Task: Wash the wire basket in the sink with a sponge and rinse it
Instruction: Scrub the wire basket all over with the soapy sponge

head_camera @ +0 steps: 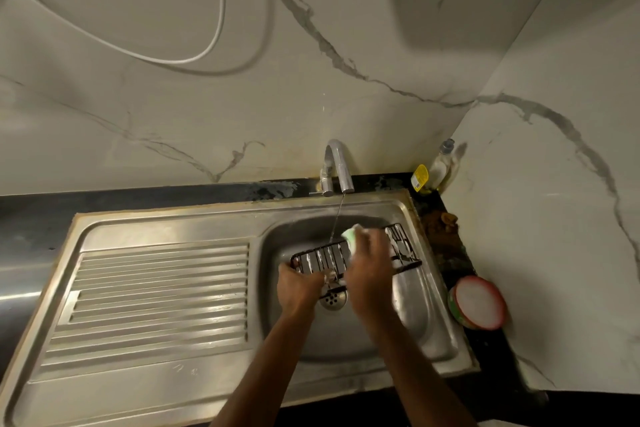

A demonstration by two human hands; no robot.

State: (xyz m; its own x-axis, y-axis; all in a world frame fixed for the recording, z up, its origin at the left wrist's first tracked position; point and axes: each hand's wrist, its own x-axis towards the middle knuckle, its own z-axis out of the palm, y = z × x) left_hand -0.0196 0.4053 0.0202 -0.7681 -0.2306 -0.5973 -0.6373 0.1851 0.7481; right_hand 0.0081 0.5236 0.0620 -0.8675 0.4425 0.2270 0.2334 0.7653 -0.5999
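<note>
Over the steel sink [408, 340], under the running tap [337, 166]: left hand [299, 284] gripping the soapy wire basket [401, 246], right hand [369, 270] pressing the sponge [349, 234] along it, best working every bar.

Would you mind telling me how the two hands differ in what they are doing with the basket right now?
The left hand grips the near left edge of the basket, steadying it; the right hand holds a sponge and presses it on the basket's middle. The left hand sits nearer the drain; the right reaches further, beside the water stream. Both are over the sink and touch the basket.
</note>
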